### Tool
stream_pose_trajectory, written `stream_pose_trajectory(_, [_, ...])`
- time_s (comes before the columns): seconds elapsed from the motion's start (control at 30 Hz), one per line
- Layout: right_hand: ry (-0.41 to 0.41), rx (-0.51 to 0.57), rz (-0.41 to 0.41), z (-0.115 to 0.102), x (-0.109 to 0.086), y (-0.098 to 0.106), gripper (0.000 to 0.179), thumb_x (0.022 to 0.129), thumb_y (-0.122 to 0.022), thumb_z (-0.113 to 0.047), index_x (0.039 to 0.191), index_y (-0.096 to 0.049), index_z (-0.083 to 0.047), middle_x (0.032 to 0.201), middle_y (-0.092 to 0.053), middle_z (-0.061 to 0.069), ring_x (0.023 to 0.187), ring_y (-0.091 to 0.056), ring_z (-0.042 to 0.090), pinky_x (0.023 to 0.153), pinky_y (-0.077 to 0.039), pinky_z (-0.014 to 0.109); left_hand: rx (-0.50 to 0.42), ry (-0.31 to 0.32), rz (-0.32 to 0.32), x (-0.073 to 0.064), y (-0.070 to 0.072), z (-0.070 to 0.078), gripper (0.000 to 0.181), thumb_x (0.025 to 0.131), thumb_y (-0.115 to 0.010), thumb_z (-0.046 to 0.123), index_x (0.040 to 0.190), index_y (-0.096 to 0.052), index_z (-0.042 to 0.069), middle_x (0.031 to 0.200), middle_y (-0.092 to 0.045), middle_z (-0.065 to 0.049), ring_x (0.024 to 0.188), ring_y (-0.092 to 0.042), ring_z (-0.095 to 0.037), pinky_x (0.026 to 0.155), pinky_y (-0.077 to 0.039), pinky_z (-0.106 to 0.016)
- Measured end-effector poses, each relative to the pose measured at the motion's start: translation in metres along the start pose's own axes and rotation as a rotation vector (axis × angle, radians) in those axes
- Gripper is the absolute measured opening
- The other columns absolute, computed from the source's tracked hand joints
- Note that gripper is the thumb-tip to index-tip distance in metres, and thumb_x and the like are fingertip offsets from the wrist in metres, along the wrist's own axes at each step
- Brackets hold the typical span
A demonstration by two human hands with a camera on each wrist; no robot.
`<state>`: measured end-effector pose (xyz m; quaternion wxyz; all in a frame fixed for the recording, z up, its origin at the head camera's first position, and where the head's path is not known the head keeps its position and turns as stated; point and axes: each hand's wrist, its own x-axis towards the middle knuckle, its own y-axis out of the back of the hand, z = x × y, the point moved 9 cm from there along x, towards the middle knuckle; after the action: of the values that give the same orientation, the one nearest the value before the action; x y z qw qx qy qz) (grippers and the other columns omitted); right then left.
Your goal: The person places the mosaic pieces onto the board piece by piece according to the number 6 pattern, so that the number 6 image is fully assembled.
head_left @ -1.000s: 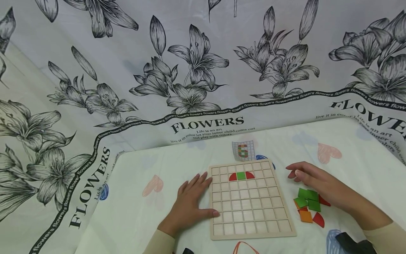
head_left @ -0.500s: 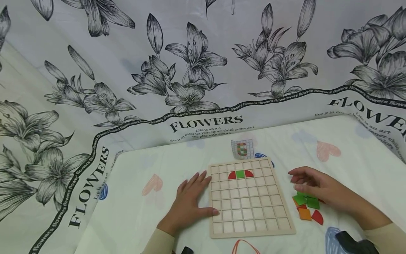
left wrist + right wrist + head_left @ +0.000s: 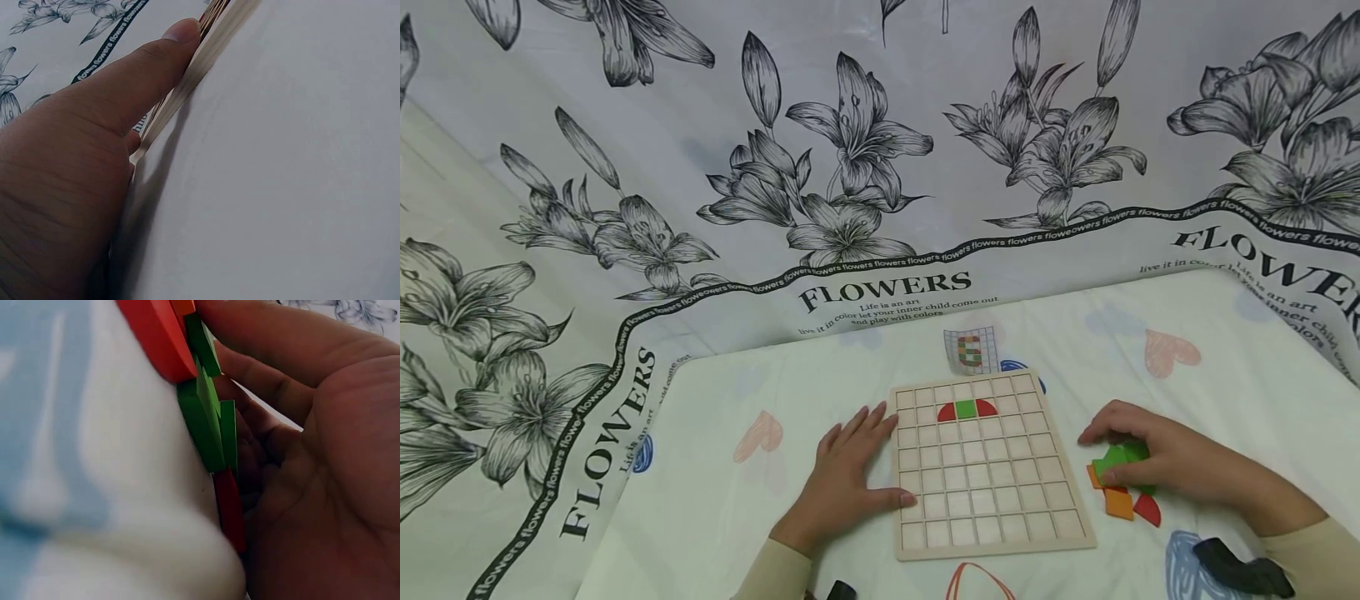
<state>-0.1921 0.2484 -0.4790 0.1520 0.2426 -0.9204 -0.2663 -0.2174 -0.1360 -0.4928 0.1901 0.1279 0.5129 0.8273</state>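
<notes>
My left hand lies along the left edge of a square wooden grid board, fingers spread straight. In the left wrist view its thumb reaches over the board's side. Near the top of the grid sit a green square tile and red quarter-round tiles on either side of it. My right hand arches over a loose pile of green tiles, thumb and fingers apart around them. In the right wrist view the thumb touches the pile's edge, beside green tiles and a red tile.
Behind the board lies a small gridded pattern card. Orange tiles and a red quarter-round tile lie at the pile's near side. An orange-red cord loops at the front. A flower-printed cloth hangs behind the table.
My right hand has come down and toward me, from above and beyond the tile pile to right over the green tiles. The left hand stays at the board's edge.
</notes>
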Motion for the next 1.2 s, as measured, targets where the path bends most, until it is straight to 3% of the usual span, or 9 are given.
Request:
stream_pose_trajectory(0.27, [0.002, -0.012, -0.013, -0.001, 0.002, -0.001, 0.026, 0.095, -0.086, -0.011, 0.109, -0.074, -0.028, 0.114, -0.065, -0.007, 0.105, -0.06, 0.012, 0.087, -0.049, 0.02, -0.02, -0.015, 0.0, -0.002, 0.003, 0.002, 0.113, 0.08, -0.07, 0.089, 0.171, -0.04, 0.03, 0.178, -0.025, 0.012, 0.164, -0.013, -0.013, 0.127, -0.004, -0.054])
stream_pose_trajectory(0.63, [-0.072, -0.04, 0.056, 0.002, 0.002, 0.006, 0.025, 0.099, -0.081, -0.007, 0.116, -0.071, -0.023, 0.111, -0.069, -0.005, 0.097, -0.063, 0.013, 0.085, -0.05, 0.019, -0.024, -0.016, 0.002, -0.002, 0.003, 0.002, 0.114, 0.08, -0.07, 0.089, 0.171, -0.04, 0.029, 0.178, -0.025, 0.011, 0.164, -0.012, -0.013, 0.127, -0.004, -0.054])
stream_pose_trajectory(0.83, [-0.157, -0.051, 0.085, 0.007, 0.001, 0.009, 0.021, 0.1, -0.079, -0.009, 0.116, -0.074, -0.023, 0.112, -0.071, -0.007, 0.098, -0.064, 0.011, 0.085, -0.05, 0.019, -0.026, -0.019, 0.006, -0.002, 0.003, 0.002, 0.114, 0.08, -0.071, 0.089, 0.171, -0.039, 0.03, 0.178, -0.025, 0.012, 0.164, -0.012, -0.012, 0.127, -0.003, -0.054])
stream_pose_trajectory(1.2, [-0.183, -0.056, 0.139, 0.007, 0.002, 0.01, 0.019, 0.1, -0.079, -0.01, 0.117, -0.075, -0.019, 0.106, -0.07, -0.007, 0.093, -0.062, 0.012, 0.081, -0.052, 0.022, -0.031, -0.023, 0.008, -0.003, 0.003, 0.002, 0.113, 0.08, -0.071, 0.089, 0.171, -0.04, 0.03, 0.178, -0.025, 0.013, 0.164, -0.012, -0.012, 0.127, -0.003, -0.053])
